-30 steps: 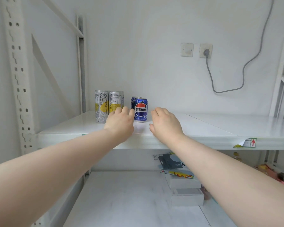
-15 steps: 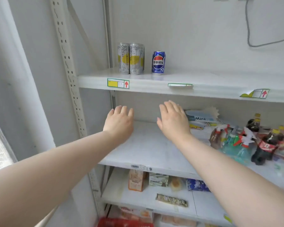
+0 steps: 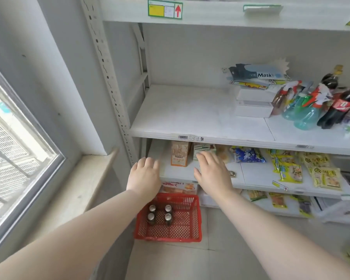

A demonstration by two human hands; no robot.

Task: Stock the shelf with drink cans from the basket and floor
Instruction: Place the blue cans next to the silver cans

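A red plastic basket (image 3: 183, 232) stands on the floor in front of the shelving unit, with several dark drink cans (image 3: 159, 214) upright in its far left corner. My left hand (image 3: 143, 175) and my right hand (image 3: 212, 171) hover above the basket, palms down, fingers spread, holding nothing. Both hands are level with the lower snack shelf (image 3: 251, 175). The top shelf's front edge (image 3: 220, 17) with its yellow price label runs along the upper frame; the cans on it are out of view.
The middle shelf (image 3: 190, 116) holds white boxes (image 3: 254, 102), mask packs and several bottles (image 3: 319, 106) on its right half. Snack packets (image 3: 309, 169) fill the lower shelves. A perforated upright post (image 3: 109, 81) stands left of the shelves, with a window and sill (image 3: 79, 190) further left.
My view has tilted down from the top shelf to the basket on the floor. Both empty hands have dropped from the top shelf's height to just above the basket.
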